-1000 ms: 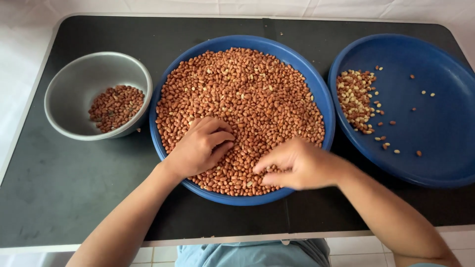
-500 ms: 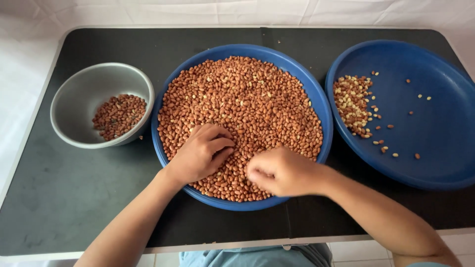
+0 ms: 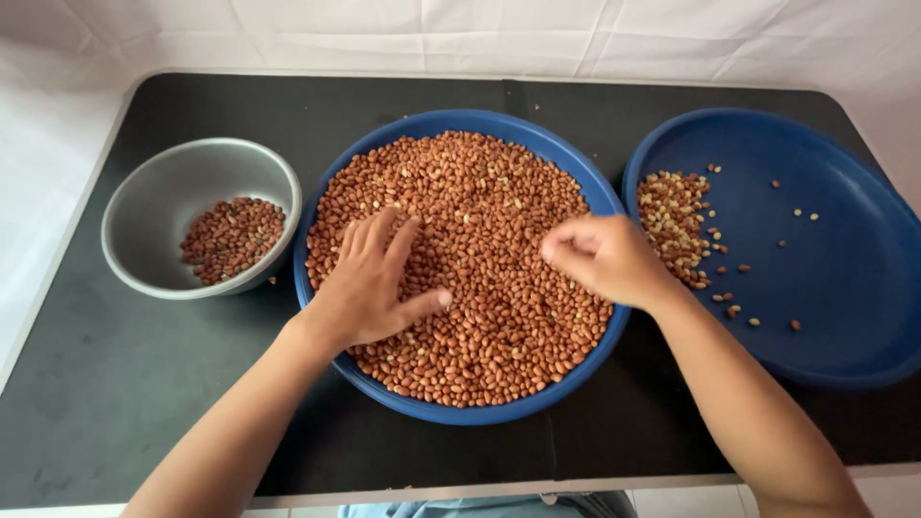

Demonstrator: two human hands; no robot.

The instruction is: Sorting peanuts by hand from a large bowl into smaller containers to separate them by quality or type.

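A large blue plate [image 3: 451,125] in the middle of the table is heaped with red-brown peanuts [image 3: 480,211]. My left hand [image 3: 369,283] lies flat on the heap's left part, fingers spread, holding nothing. My right hand [image 3: 604,257] hovers over the heap's right side with its fingertips pinched together; whether peanuts are in the pinch is hidden. To the right, a second blue plate [image 3: 815,317] carries a small pile of pale peanuts [image 3: 672,225] at its left edge and a few scattered ones.
A grey metal bowl [image 3: 158,192] with a small amount of red-brown peanuts [image 3: 233,238] stands at the left. Everything rests on a black table [image 3: 96,384] with white cloth behind it. Both forearms reach in from the near edge.
My left hand has opened from a curled shape to flat with spread fingers. My right hand has lifted from the near part of the heap and moved right and farther away, fingers pinched.
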